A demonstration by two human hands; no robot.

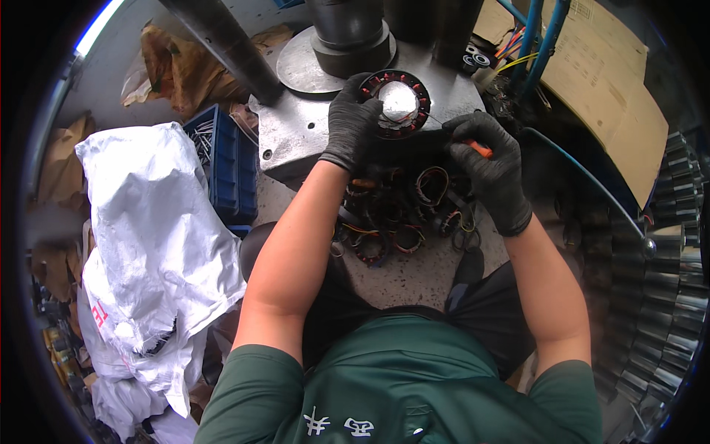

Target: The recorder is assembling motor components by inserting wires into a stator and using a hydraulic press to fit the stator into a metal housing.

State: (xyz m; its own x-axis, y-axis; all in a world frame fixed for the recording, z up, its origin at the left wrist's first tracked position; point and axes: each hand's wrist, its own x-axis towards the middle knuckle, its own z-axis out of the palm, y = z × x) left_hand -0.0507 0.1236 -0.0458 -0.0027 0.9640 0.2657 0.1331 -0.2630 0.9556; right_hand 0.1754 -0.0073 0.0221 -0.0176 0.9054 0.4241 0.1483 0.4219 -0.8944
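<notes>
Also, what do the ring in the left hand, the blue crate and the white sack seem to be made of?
Ring: dark, mostly dull rim, metal or plastic, too small to tell; red pieces line it.
Blue crate: likely moulded plastic, satin, from its evenly coloured walls.
White sack: probably woven plastic, faint sheen; sharp creases and frayed threads at its tear.

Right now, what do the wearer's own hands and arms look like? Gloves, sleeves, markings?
Left hand and right hand: matching dark grey-black, close-fitting, wrinkled gloves ending around the wrists. Forearms bare. Dark green short sleeves, no markings visible on them. No cables seen on either arm.
</notes>
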